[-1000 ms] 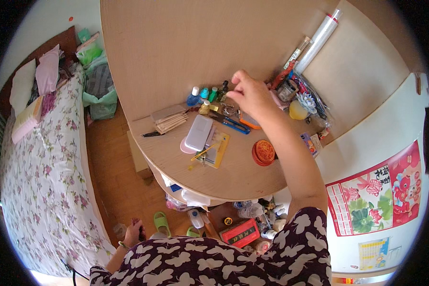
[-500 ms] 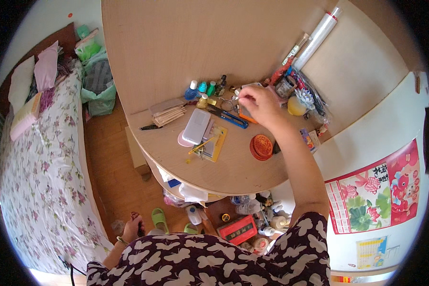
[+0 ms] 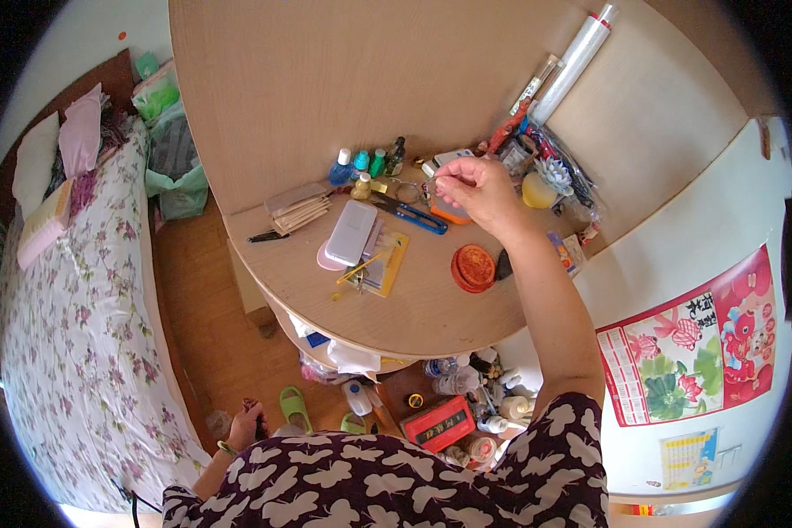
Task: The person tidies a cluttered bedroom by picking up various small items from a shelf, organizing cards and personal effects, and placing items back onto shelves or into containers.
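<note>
At the far left a bed (image 3: 70, 343) with a flowered cover runs along the wooden floor. The left hand (image 3: 245, 427) hangs low beside the body, over the floor near green slippers (image 3: 296, 407); its fingers are curled around a small dark thing, but I cannot tell what it is. On the round table (image 3: 414, 308) lie a stack of cards (image 3: 297, 207), a white case (image 3: 352, 232) and a yellow booklet (image 3: 384, 262). Behind them stand small bottles (image 3: 361, 167), and blue scissors (image 3: 411, 215) lie just beside them. The right hand (image 3: 477, 194) is stretched over the table, above an orange thing (image 3: 449, 215). Its fingertips (image 3: 440, 183) are pinched together on a tiny object, too small to name. A red round lid (image 3: 473, 267) lies near the wrist. Further right a clear roll (image 3: 572, 62) leans on the wall.
</note>
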A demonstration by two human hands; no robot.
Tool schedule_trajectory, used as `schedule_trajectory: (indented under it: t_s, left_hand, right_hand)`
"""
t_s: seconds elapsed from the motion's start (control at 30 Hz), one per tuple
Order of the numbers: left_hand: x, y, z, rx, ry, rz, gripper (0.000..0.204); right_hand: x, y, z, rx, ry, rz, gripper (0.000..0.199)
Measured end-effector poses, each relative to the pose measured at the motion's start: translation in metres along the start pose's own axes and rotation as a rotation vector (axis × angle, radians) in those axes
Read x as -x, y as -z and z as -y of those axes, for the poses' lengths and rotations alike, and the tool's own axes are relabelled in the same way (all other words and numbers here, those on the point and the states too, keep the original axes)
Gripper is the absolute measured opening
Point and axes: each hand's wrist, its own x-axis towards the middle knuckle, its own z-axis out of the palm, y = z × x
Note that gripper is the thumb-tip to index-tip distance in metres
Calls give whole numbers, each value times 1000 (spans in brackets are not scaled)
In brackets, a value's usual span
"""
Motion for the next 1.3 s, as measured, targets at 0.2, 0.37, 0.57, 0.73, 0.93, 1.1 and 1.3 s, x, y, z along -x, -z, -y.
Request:
schedule_trajectory:
  t_s: [0.2, 0.37, 0.57, 0.73, 0.93, 1.1, 1.3]
  left_hand:
    - [-12, 13, 9, 104, 49, 5, 23]
    - [-8, 9, 4, -39, -25, 2, 23]
    - [-26, 22, 10, -16, -17, 56, 24]
    - [-9, 14, 1, -96, -72, -4, 24]
    - [-25, 28, 8, -12, -41, 25, 23]
    - [-17, 16, -1, 124, -4, 104, 21]
    - [-35, 39, 23, -262, -292, 118, 21]
  right_hand:
    - [5, -3, 12, 0, -26, 22, 9]
    - [12, -5, 14, -243, -95, 69, 8]
    - [32, 0, 8, -583, -96, 46, 12]
    - [55, -13, 24, -777, -127, -202, 18]
    - [55, -15, 37, -588, -34, 27, 16]
    - [-8, -20, 23, 635, 182, -112, 18]
    - [-29, -32, 19, 875, 53, 42, 17]
